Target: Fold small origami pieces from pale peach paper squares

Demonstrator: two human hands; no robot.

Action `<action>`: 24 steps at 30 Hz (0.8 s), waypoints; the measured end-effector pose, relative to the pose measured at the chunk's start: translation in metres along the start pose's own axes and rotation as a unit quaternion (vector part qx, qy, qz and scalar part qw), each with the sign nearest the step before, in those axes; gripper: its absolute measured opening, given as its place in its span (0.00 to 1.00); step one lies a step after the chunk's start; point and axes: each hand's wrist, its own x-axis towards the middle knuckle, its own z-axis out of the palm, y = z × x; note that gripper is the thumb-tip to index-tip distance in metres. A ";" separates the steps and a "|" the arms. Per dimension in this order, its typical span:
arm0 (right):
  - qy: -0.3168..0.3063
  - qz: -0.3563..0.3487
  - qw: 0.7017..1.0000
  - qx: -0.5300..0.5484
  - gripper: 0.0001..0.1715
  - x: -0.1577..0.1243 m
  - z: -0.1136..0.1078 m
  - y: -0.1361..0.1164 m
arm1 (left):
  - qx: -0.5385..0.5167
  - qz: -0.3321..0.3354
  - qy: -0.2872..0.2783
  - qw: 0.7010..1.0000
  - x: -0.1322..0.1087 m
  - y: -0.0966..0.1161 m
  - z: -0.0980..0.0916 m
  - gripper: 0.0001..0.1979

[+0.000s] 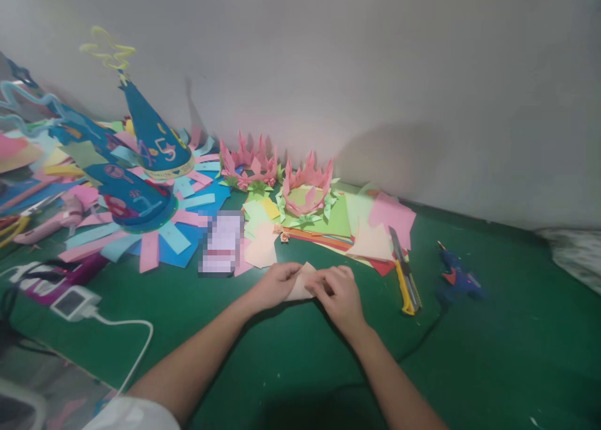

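Between my hands is a small piece of pale peach paper (300, 287), its top corner pointing up and its edges looking folded. My left hand (277, 284) grips the paper's left side, thumb on top. On the right side, my right hand (339, 293) pinches the paper with bent fingers. Both hands are low over the green table. Just beyond them lie a tiny peach paper rose (284, 236) and loose peach sheets (261, 250). Farther back stands a pink and green paper crown (307, 195) on a stack of coloured paper (340, 214).
A yellow utility knife (406, 283) and a blue glue gun (460, 276) lie to the right on the green table (507, 342). A blurred-out phone-like rectangle (221, 242), blue cone hats (153, 129), another paper crown (250, 164) and a white charger with cable (75, 303) are at left.
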 end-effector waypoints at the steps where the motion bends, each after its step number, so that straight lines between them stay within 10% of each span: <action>1: 0.006 0.011 1.000 -0.007 0.16 0.000 0.001 0.002 | 0.008 0.003 0.009 1.000 0.000 0.001 0.001 0.15; 11: 0.036 0.042 0.998 -0.013 0.13 -0.002 0.000 0.002 | 0.020 0.004 0.063 0.998 -0.001 0.003 0.005 0.17; 18: 0.219 0.102 0.956 0.168 0.30 -0.003 0.007 0.016 | -0.170 -0.017 0.181 0.968 0.000 0.007 0.012 0.17; 24: -0.017 0.128 0.907 0.401 0.18 -0.007 0.012 0.006 | -0.274 -0.001 0.219 0.936 -0.003 0.011 0.021 0.14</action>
